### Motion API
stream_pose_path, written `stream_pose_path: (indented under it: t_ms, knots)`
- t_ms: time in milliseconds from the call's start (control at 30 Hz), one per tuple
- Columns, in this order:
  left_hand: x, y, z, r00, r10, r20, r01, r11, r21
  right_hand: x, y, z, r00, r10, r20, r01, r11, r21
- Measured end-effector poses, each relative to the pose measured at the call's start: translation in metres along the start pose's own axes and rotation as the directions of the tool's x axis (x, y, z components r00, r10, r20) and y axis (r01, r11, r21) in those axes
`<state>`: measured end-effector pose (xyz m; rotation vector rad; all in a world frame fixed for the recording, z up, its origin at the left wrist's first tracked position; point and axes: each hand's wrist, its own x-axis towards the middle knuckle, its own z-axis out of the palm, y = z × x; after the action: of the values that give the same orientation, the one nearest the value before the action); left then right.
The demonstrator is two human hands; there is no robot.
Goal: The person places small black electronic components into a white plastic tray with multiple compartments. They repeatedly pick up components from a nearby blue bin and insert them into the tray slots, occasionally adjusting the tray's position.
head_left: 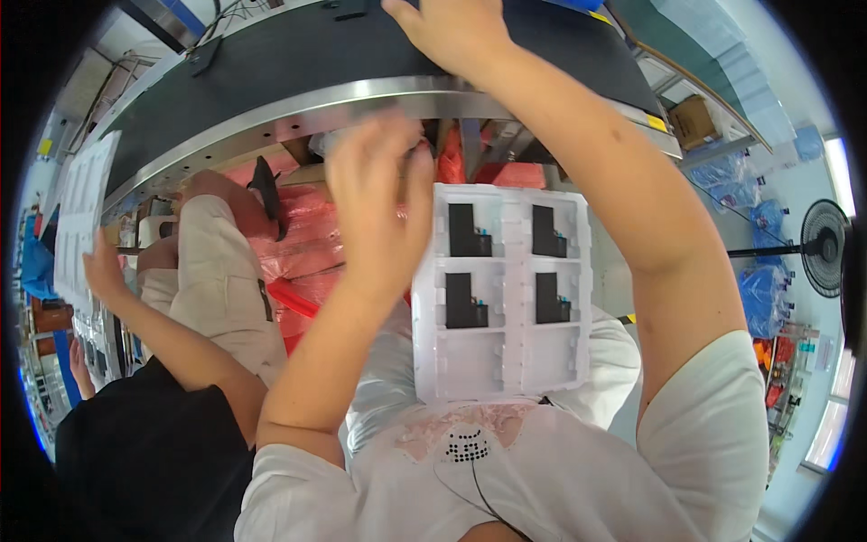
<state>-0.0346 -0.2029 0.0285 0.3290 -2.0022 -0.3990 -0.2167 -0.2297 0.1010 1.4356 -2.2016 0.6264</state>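
A white plastic tray (pixel 513 271) lies across my lap. Black flat L-shaped pieces (pixel 465 303) with small blue tabs sit in its far and middle compartments; the near two are bare. My left hand (pixel 379 181) is raised between the tray's far left corner and the conveyor's metal edge, its fingers smeared by motion, so what they hold is unclear. Over the black conveyor belt (pixel 298 59) reaches my right hand (pixel 461 32), with its thumb toward the left. The top of the picture cuts off its other fingers, hiding whatever they touch.
Flat black pieces (pixel 206 56) lie on the belt at the left and top. At my left a co-worker in a black top holds up a white tray (pixel 86 217). Pink-red wrapped packages (pixel 307 235) fill the space under the conveyor. A black fan (pixel 820 246) stands at right.
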Motion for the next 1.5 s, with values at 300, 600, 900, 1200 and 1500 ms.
stream_pose_path:
  t_ms: [300,600,900,1200,1500]
  knots:
    - [0.170,-0.174,-0.008,0.864,-0.336,-0.375,0.496,0.442,0.747,0.062,-0.033,0.061,0.963,0.252,0.092,-0.252,0.968,-0.008]
    - [0.153,-0.193,0.029,0.769,-0.540,-0.342,0.621,0.503,0.601,-0.076,0.034,-0.057,0.933,0.322,0.160,-0.321,0.546,0.774]
    - [0.036,0.000,-0.019,0.857,-0.487,0.167,0.510,0.757,-0.408,-0.291,0.072,-0.140,0.584,0.142,0.799,-0.767,0.418,0.486]
    - [-0.118,0.068,-0.048,0.325,-0.201,0.924,0.646,0.761,-0.062,-0.390,0.059,-0.131,0.738,0.201,0.644,-0.553,0.727,0.406]
    - [-0.175,0.095,-0.054,0.712,-0.162,0.683,0.066,0.984,0.165,-0.458,0.013,-0.139,0.922,0.113,0.369,-0.211,0.948,0.237]
